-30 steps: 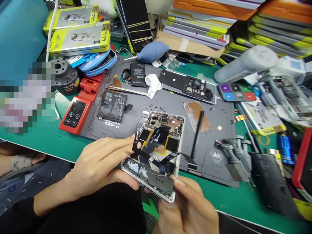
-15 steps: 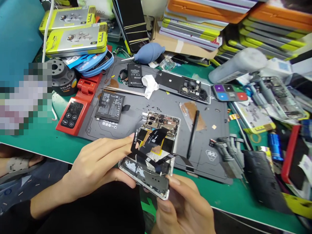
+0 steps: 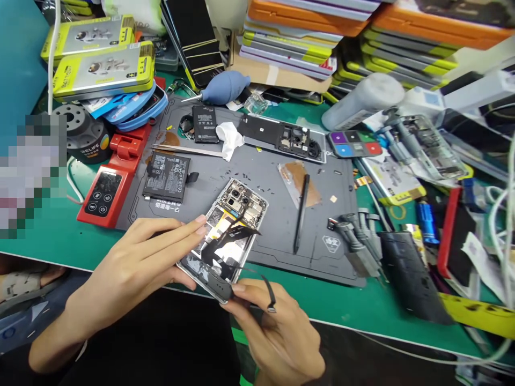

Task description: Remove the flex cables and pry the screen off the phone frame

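Note:
An opened phone [image 3: 241, 249] with its circuit board and cameras showing is held tilted over the near edge of the grey work mat [image 3: 241, 171]. My left hand [image 3: 137, 262] grips its left side, fingers along the frame and thumb beneath. The fingertips of my right hand [image 3: 273, 327] pinch the near right corner beside a dark speaker part [image 3: 219, 288]. Loose black flex cables [image 3: 235, 234] lie across the phone's inside, and one curls out over my right fingers. A black battery [image 3: 167, 174] lies on the mat to the left.
Tweezers [image 3: 189, 150], a white tissue [image 3: 230, 140], a second battery [image 3: 205, 123], a phone back part [image 3: 285, 136] and a black stick [image 3: 301, 214] lie on the mat. Red device [image 3: 105, 195] at left; bolts [image 3: 360, 244] and a bottle [image 3: 364, 102] at right. Stacked boxes stand behind.
The phone has turned and tilted, showing more of its bright inner frame. My right hand holds it nearer the corner, and the loose cable now curls over its fingers. The view has shifted rightward.

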Demonstrator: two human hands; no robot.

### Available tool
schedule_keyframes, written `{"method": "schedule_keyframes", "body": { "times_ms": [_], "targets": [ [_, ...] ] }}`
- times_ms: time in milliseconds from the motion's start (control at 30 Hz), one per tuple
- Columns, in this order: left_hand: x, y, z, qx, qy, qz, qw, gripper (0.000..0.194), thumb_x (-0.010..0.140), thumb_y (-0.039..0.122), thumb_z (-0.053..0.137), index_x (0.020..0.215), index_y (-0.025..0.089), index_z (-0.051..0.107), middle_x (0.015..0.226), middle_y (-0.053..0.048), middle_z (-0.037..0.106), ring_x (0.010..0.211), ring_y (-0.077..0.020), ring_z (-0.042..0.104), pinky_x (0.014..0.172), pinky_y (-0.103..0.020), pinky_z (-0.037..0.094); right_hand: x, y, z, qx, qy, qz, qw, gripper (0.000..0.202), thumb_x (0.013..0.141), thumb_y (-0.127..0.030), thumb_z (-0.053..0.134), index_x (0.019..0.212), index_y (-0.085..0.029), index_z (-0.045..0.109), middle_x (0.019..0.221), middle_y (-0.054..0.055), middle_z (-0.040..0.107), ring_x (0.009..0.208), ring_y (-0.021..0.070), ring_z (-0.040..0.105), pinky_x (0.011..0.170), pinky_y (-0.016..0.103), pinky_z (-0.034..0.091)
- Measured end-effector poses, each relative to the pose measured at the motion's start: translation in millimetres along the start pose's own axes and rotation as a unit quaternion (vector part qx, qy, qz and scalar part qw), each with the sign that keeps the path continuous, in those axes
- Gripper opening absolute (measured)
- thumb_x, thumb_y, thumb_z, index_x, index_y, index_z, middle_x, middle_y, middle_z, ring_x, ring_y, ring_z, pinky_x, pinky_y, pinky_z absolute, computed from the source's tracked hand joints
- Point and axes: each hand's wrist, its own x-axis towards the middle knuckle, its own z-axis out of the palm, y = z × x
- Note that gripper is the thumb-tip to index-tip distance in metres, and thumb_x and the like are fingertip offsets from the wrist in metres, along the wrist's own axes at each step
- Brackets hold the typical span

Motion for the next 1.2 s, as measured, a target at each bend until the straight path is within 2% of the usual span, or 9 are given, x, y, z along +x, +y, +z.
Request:
{"method": "schedule_keyframes", "body": {
  "times_ms": [233, 367, 467, 533, 600, 700, 900, 1033, 1200],
  "targets": [
    [-4.3, -7.2, 1.1, 0.027, -0.024, 0.006, 0.999, 0.059, 0.104, 0.027, 0.074, 0.16, 0.017, 0.057, 0.153, -0.007, 0.073, 0.142, -0.0175, 0.063, 0.123, -0.029, 0.05, 0.5, -2.9, 4.6, -0.008, -0.04, 0.015, 0.999, 0.022, 0.1, -0.006, 0.078, 0.118, -0.018, 0.072, 0.094, 0.002, 0.081, 0.077, 0.0133, 0.077, 0.065, 0.026, 0.062],
    [-7.3, -1.5, 2.5, 0.029, -0.037, -0.018, 0.999, 0.062, 0.108, 0.024, 0.07, 0.167, 0.019, 0.05, 0.162, -0.007, 0.067, 0.148, -0.0185, 0.059, 0.125, -0.031, 0.048, -2.2, -2.8, 4.7, -0.007, -0.045, 0.012, 0.999, 0.027, 0.098, 0.003, 0.074, 0.117, -0.016, 0.073, 0.096, 0.004, 0.081, 0.081, 0.0135, 0.076, 0.068, 0.027, 0.06],
    [-10.3, 8.2, 2.8, 0.019, -0.044, -0.055, 0.997, 0.061, 0.11, 0.036, 0.069, 0.165, 0.018, 0.05, 0.167, -0.009, 0.061, 0.153, -0.0202, 0.056, 0.13, -0.034, 0.047, -4.3, -3.1, 5.3, -0.003, -0.045, 0.015, 0.999, 0.032, 0.096, 0.009, 0.071, 0.118, -0.015, 0.074, 0.097, 0.004, 0.08, 0.082, 0.013, 0.075, 0.069, 0.027, 0.059],
    [-11.7, 14.9, 5.3, 0.007, -0.025, -0.078, 0.997, 0.063, 0.107, 0.052, 0.071, 0.155, 0.014, 0.055, 0.161, -0.014, 0.063, 0.153, -0.022, 0.057, 0.131, -0.035, 0.047, -4.6, -3.5, 5.8, -0.003, -0.043, 0.02, 0.999, 0.032, 0.096, 0.008, 0.072, 0.117, -0.015, 0.074, 0.097, 0.004, 0.08, 0.082, 0.013, 0.075, 0.069, 0.027, 0.059],
    [-12.0, 20.0, 10.5, 0.012, 0.005, -0.082, 0.997, 0.062, 0.103, 0.059, 0.074, 0.14, 0.012, 0.059, 0.151, -0.017, 0.066, 0.149, -0.024, 0.06, 0.128, -0.036, 0.048, -3.9, -3.7, 5.7, -0.001, -0.043, 0.027, 0.999, 0.029, 0.097, 0.005, 0.072, 0.116, -0.016, 0.074, 0.097, 0.004, 0.08, 0.081, 0.0135, 0.076, 0.069, 0.027, 0.06],
    [-10.7, 24.3, 19.7, 0.059, 0.037, -0.069, 0.995, 0.051, 0.104, 0.055, 0.075, 0.129, 0.013, 0.061, 0.142, -0.018, 0.068, 0.143, -0.0275, 0.062, 0.122, -0.039, 0.05, -1.7, -3.2, 4.0, 0.004, -0.047, 0.037, 0.998, 0.026, 0.099, 0.002, 0.072, 0.116, -0.019, 0.074, 0.097, 0.003, 0.081, 0.082, 0.0145, 0.078, 0.069, 0.027, 0.062],
    [-8.6, 26.5, 27.4, 0.092, 0.055, -0.069, 0.992, 0.044, 0.105, 0.054, 0.075, 0.121, 0.015, 0.063, 0.137, -0.017, 0.07, 0.138, -0.0315, 0.067, 0.117, -0.043, 0.054, 0.3, -1.7, 0.3, 0.013, -0.061, 0.04, 0.997, 0.025, 0.102, -0.001, 0.07, 0.117, -0.02, 0.074, 0.098, 0.003, 0.081, 0.086, 0.0145, 0.08, 0.072, 0.026, 0.065],
    [-10.1, 25.1, 30.9, 0.087, 0.087, -0.063, 0.99, 0.048, 0.1, 0.056, 0.081, 0.116, 0.016, 0.061, 0.131, -0.016, 0.074, 0.135, -0.0315, 0.073, 0.114, -0.042, 0.058, -2.3, -0.8, -2.4, -0.005, -0.048, 0.038, 0.998, 0.023, 0.102, -0.004, 0.072, 0.12, -0.019, 0.072, 0.1, 0.004, 0.08, 0.08, 0.0131, 0.076, 0.064, 0.024, 0.063],
    [-11.8, 21.8, 36.0, 0.084, 0.111, -0.05, 0.989, 0.05, 0.096, 0.056, 0.087, 0.114, 0.016, 0.061, 0.129, -0.017, 0.077, 0.134, -0.0331, 0.075, 0.111, -0.043, 0.06, 1.3, 3.4, -11.8, -0.053, -0.057, -0.031, 0.996, 0.021, 0.096, -0.003, 0.079, 0.111, -0.016, 0.072, 0.098, 0.003, 0.078, 0.084, 0.0124, 0.076, 0.073, 0.023, 0.064]
  ]
}}
